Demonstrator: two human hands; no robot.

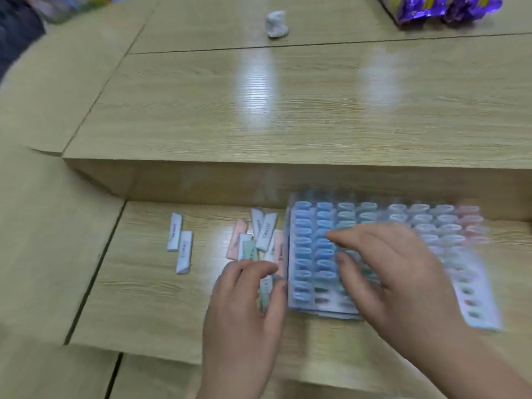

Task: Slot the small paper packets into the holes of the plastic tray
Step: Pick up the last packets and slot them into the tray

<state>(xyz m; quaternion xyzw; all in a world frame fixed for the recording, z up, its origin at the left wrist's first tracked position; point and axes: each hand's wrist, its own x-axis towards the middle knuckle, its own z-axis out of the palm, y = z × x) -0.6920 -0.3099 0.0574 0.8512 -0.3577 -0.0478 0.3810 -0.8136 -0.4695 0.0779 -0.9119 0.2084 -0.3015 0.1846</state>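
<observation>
The right hand lies open and flat on the clear plastic tray with rows of oval holes, probably to steady it on the light wooden tabletop. The left hand pinches one pale small paper packet at the tray's nine o'clock edge; the loose pastel packets lie near, at its twelve o'clock.

Tray translucent; packets white/pink/green/blue; desk lt woodgrain; bags purple.
</observation>
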